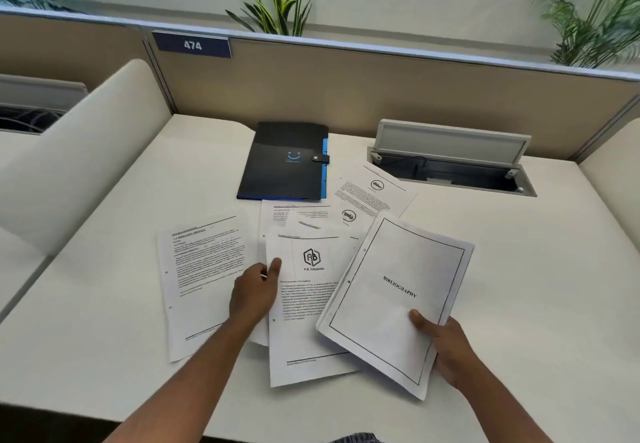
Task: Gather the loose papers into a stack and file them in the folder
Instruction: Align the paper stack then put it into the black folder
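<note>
Several printed papers lie spread over the white desk (519, 269). My right hand (446, 349) grips the lower right corner of a small stack topped by the BIBLIOGRAPHY sheet (394, 290), raised a little above the others. My left hand (256, 290) pinches the left edge of the A.B. Industries sheet (308, 307), thumb on top. A text page (201, 280) lies to its left. More pages (374, 196) lie behind, partly overlapped. The black folder (287, 162) with blue tabs lies closed at the back centre, its snap strap fastened.
An open cable hatch (450, 162) with a raised grey lid is set in the desk at the back right. Beige partitions (346, 86) wall the back, with plants behind. Curved white dividers (86, 151) flank the desk.
</note>
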`<action>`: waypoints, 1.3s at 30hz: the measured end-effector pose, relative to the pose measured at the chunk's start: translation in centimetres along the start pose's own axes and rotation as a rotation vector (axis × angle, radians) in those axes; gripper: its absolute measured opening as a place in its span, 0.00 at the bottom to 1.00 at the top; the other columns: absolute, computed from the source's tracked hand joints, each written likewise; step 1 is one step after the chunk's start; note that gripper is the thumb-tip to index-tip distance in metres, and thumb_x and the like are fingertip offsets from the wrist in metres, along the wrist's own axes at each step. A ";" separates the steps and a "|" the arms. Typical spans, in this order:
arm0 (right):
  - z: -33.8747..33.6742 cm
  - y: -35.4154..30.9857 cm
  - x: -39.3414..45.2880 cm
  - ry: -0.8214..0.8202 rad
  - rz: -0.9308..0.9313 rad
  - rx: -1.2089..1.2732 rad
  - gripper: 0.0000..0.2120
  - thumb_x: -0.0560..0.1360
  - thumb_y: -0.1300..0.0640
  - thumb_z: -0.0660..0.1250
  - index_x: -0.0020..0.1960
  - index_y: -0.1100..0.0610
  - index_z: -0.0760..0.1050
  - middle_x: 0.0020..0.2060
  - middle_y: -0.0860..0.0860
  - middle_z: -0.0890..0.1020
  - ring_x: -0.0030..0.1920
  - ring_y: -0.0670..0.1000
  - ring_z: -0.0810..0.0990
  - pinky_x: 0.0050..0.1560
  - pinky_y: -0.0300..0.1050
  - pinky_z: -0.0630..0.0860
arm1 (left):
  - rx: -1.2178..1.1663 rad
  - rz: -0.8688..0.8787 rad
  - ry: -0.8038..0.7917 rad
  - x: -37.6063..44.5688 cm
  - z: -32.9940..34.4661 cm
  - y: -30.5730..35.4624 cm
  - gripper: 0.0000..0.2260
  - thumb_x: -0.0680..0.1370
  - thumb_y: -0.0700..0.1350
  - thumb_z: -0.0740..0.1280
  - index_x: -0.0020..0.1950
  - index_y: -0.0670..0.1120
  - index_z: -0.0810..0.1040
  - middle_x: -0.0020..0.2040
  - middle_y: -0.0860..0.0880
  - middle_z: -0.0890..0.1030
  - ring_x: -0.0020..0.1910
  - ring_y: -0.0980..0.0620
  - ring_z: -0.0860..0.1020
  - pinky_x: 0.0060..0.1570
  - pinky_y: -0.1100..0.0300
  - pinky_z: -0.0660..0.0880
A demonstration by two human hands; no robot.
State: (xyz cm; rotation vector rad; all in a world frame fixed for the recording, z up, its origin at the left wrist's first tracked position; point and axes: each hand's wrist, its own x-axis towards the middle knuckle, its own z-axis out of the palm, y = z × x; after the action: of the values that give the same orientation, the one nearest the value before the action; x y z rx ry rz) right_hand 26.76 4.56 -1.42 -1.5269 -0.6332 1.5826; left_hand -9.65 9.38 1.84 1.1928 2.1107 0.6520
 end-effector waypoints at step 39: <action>4.7 -2.5 0.7 0.011 -0.094 -0.069 0.26 0.73 0.70 0.76 0.67 0.60 0.74 0.59 0.57 0.86 0.58 0.61 0.86 0.61 0.63 0.81 | -0.274 0.107 -0.215 -2.5 3.1 2.1 0.16 0.82 0.57 0.57 0.49 0.46 0.74 0.40 0.54 0.77 0.38 0.54 0.74 0.39 0.56 0.69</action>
State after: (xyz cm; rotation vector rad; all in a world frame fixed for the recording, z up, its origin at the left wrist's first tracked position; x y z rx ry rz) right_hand 22.78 7.30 0.84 -1.5323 -0.7504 1.4944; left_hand -5.28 8.54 1.79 1.1694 1.7276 0.7954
